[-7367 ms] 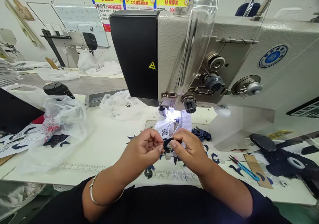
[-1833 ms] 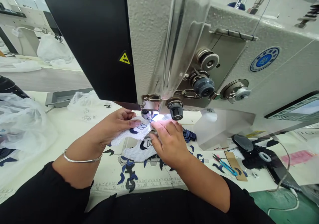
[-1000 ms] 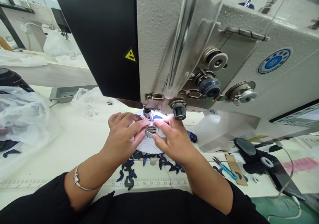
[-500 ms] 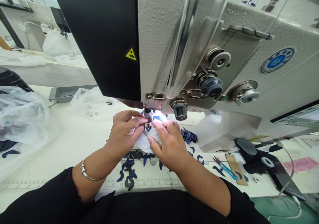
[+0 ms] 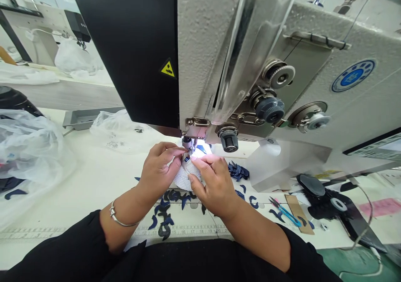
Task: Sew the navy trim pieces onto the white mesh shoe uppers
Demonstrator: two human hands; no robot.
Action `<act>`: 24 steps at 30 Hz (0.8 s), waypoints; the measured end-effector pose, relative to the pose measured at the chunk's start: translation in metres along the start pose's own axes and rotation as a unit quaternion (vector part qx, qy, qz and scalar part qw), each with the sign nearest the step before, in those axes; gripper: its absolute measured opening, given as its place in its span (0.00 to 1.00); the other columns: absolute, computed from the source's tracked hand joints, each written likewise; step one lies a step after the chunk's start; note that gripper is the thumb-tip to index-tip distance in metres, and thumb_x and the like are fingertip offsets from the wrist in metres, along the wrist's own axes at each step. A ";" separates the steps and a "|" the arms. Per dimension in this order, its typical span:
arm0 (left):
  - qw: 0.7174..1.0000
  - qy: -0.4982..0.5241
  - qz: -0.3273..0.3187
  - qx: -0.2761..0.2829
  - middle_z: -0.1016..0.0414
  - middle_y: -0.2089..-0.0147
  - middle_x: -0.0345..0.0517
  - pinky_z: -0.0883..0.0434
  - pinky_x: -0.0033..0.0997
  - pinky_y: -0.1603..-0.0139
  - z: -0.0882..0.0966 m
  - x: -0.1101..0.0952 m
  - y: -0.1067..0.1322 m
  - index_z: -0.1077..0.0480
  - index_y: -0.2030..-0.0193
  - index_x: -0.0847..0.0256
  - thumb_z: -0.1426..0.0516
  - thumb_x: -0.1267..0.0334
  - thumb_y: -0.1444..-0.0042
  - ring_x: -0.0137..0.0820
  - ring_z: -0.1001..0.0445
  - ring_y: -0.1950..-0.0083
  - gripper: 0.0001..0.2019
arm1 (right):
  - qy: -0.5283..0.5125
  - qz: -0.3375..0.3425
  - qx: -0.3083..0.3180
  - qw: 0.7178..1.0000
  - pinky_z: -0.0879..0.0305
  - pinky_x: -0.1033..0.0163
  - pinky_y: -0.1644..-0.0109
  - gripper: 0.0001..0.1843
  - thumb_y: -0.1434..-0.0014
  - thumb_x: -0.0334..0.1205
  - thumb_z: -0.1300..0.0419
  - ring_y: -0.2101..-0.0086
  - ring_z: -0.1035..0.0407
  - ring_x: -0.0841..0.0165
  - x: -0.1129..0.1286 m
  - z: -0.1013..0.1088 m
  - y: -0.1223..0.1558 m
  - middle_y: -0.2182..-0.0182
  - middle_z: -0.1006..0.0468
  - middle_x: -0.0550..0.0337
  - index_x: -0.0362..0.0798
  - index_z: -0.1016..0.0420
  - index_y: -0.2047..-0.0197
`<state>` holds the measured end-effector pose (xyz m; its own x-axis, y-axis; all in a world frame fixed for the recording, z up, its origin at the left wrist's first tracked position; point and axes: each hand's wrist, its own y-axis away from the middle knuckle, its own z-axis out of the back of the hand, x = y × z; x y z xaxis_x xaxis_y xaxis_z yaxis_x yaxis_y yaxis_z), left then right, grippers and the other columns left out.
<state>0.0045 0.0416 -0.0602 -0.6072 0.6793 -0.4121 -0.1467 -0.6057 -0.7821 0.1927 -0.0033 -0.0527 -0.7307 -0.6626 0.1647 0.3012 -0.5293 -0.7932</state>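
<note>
Both my hands meet just in front of the presser foot (image 5: 187, 142) of a beige industrial sewing machine (image 5: 213, 56). Between them is a curved piece of white mesh fabric (image 5: 186, 178) with navy appliqué shapes, bunched so that much of it is hidden. My left hand (image 5: 158, 168) pinches its upper edge with the fingertips. My right hand (image 5: 211, 186) presses the piece from the other side, thumb and fingers closed on it. The needle is hidden by the glare of the machine lamp.
Navy cut pieces (image 5: 238, 171) lie on the white sewing table (image 5: 94, 202) around my hands. Blue-handled thread snips (image 5: 285, 213) rest on the right beside a cardboard strip (image 5: 296, 219). Plastic bags (image 5: 28, 148) bulge at the left, and a ruler strip (image 5: 181, 232) runs along the front.
The mesh piece has gone from lying spread between my hands to bunched in my fingers by the presser foot. My hands have drawn closer together, and the view has shifted slightly.
</note>
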 end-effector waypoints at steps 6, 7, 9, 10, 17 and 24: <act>0.999 -0.005 -0.034 0.005 0.27 0.53 0.46 0.27 0.39 0.47 0.006 0.000 0.004 0.25 0.51 0.57 0.43 0.72 0.41 0.34 0.27 0.50 0.13 | 0.001 0.006 -0.002 1.000 0.32 0.53 0.45 0.19 0.34 0.39 0.41 0.51 0.32 0.60 0.000 0.000 -0.001 0.53 0.27 0.49 0.45 0.30 0.42; 0.999 -0.004 -0.039 0.010 0.27 0.53 0.46 0.27 0.40 0.47 0.007 0.000 0.003 0.25 0.51 0.57 0.43 0.72 0.40 0.35 0.27 0.50 0.12 | -0.001 0.006 -0.002 1.000 0.32 0.53 0.45 0.18 0.34 0.38 0.41 0.51 0.32 0.60 0.000 0.001 -0.001 0.53 0.27 0.49 0.44 0.30 0.42; 0.999 -0.006 -0.049 0.023 0.28 0.53 0.47 0.27 0.41 0.47 0.010 0.001 0.002 0.25 0.52 0.57 0.43 0.70 0.40 0.36 0.27 0.51 0.11 | -0.005 0.004 0.004 1.000 0.33 0.53 0.44 0.18 0.34 0.37 0.42 0.50 0.32 0.60 0.000 0.002 -0.001 0.53 0.27 0.49 0.44 0.30 0.42; 0.998 -0.010 -0.054 0.032 0.28 0.53 0.48 0.28 0.42 0.47 0.011 0.001 0.001 0.25 0.52 0.57 0.44 0.70 0.40 0.36 0.27 0.51 0.11 | -0.007 0.002 0.006 1.000 0.33 0.52 0.44 0.18 0.34 0.36 0.42 0.50 0.32 0.60 0.000 0.002 -0.001 0.52 0.27 0.49 0.44 0.30 0.42; 0.988 -0.076 -0.065 0.119 0.28 0.50 0.51 0.33 0.48 0.42 0.023 0.002 -0.007 0.24 0.51 0.59 0.47 0.65 0.38 0.41 0.30 0.47 0.13 | -0.007 -0.002 0.022 1.000 0.34 0.51 0.42 0.19 0.32 0.35 0.46 0.49 0.33 0.60 -0.002 0.004 -0.002 0.50 0.26 0.50 0.46 0.31 0.39; 0.953 -0.055 -0.039 0.294 0.26 0.52 0.47 0.36 0.45 0.41 0.048 -0.003 -0.043 0.26 0.58 0.56 0.47 0.57 0.38 0.42 0.31 0.45 0.10 | -0.034 -0.019 0.043 0.998 0.34 0.52 0.40 0.18 0.31 0.36 0.46 0.49 0.32 0.62 -0.006 0.008 -0.005 0.49 0.24 0.53 0.48 0.28 0.40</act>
<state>-0.0248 0.0459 -0.0032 -0.6501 0.7037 -0.2869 -0.5873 -0.7048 -0.3980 0.2004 -0.0011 -0.0454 -0.7000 -0.6739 0.2363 0.3273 -0.5968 -0.7326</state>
